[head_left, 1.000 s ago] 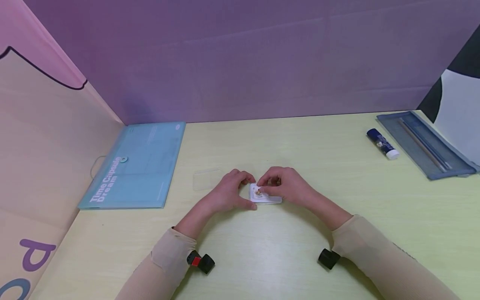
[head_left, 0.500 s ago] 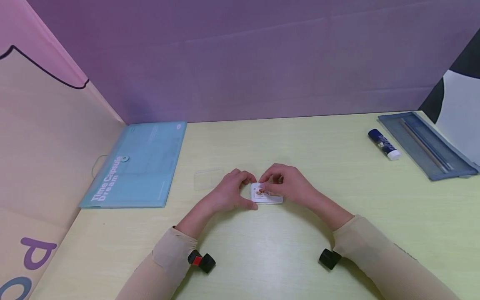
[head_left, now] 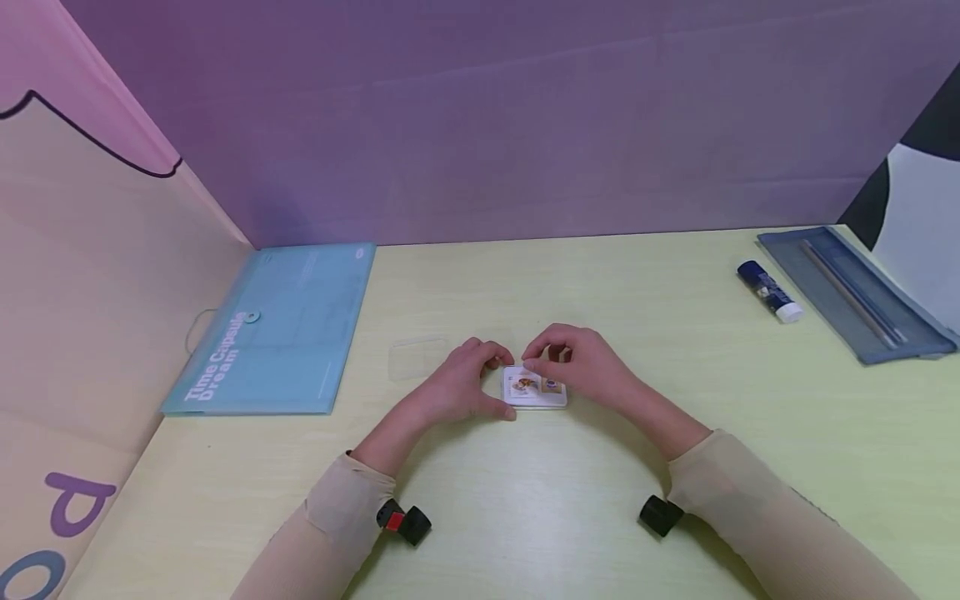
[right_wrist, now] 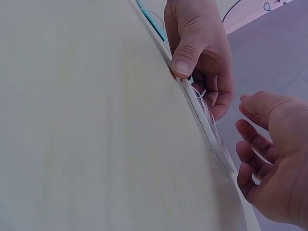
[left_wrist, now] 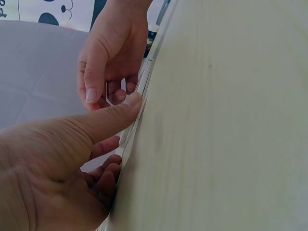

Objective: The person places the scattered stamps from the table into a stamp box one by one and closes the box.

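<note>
A small flat white case [head_left: 534, 398] with little coloured pictures on its face lies on the table between my hands. My left hand [head_left: 457, 385] grips its left end, thumb at the near edge and fingers at the far side. In the right wrist view the case [right_wrist: 202, 120] appears edge-on, clear plastic showing along it, under the left thumb. My right hand [head_left: 581, 362] hovers at the case's far right side, fingers loosely curved. From its own wrist camera the right hand [right_wrist: 286, 154] stands apart from the case, with nothing visible between thumb and fingers.
A thin clear plastic rectangle [head_left: 417, 358] lies left of the left hand. Farther left is a blue document folder [head_left: 292, 333]. At the back right are a glue stick [head_left: 769, 292] and a blue-grey mesh pouch [head_left: 847, 292]. A purple cloth wall [head_left: 525, 125] rises behind the table.
The right hand has drawn back from the case's face toward its far edge, uncovering more of the pictures. The left hand keeps its grip at the left end.
</note>
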Tool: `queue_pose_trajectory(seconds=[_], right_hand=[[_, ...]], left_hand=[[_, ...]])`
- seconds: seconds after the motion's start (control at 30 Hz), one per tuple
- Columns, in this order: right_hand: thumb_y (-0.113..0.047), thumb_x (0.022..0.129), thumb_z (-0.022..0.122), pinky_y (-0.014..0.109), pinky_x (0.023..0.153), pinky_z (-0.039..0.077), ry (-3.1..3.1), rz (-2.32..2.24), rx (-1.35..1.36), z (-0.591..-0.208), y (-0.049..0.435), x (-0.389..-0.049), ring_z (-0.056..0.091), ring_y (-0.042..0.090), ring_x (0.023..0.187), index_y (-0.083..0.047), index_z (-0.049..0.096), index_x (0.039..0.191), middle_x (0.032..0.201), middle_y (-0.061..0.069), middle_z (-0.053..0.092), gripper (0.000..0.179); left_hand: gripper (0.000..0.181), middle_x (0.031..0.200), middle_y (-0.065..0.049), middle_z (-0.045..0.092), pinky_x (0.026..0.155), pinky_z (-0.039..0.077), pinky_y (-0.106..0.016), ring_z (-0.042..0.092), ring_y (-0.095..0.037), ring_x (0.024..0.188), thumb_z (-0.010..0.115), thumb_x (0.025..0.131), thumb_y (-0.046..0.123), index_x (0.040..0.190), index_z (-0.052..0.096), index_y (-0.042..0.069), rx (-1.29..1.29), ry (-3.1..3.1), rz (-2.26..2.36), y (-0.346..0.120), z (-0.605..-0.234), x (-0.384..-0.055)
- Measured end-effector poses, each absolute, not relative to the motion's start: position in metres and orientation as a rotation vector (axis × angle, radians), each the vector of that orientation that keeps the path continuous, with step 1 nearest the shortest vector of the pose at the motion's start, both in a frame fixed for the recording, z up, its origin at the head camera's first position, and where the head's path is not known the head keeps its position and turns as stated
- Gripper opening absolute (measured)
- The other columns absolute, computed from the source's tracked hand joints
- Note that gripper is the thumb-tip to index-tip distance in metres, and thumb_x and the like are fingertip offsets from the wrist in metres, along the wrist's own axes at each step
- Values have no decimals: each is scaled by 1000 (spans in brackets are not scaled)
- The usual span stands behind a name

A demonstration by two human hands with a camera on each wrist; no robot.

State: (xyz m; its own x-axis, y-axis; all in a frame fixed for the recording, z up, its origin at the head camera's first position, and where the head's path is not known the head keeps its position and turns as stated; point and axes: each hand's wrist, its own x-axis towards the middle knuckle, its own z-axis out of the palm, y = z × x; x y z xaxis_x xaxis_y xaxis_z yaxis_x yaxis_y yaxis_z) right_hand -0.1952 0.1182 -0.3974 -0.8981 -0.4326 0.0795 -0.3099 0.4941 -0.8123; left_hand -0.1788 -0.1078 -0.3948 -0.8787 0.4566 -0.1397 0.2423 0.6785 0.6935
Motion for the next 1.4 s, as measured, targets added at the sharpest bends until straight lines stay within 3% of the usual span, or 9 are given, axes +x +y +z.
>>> queue_pose_trajectory(seconds=[0.23,0.53,1.4], right_hand=[[-15,93,74,31,67,44,2571,-1422,-642,-394,115,-196,55,23,83,-15,74,103,95,-1,66,10],[-16,92,75,34,71,46,2566,-1398,-664,-393,106,-202,57,22,85,-11,74,107,100,-1,68,16],[-16,92,74,35,75,46,2430,-1328,-726,-392,77,-219,58,22,81,-9,71,111,96,2,65,20]], left_hand=[[64,113,-4,56,88,47,-33,52,-21,100,91,77,20,130,57,12,565,2569,1069,-114,-387,-182],[59,109,-9,58,65,50,-29,55,-22,91,88,80,16,130,57,10,535,2496,1210,-134,-377,-187],[60,108,-11,56,68,49,-33,55,-24,91,88,79,14,130,57,10,344,2557,1313,-196,-378,-181]])
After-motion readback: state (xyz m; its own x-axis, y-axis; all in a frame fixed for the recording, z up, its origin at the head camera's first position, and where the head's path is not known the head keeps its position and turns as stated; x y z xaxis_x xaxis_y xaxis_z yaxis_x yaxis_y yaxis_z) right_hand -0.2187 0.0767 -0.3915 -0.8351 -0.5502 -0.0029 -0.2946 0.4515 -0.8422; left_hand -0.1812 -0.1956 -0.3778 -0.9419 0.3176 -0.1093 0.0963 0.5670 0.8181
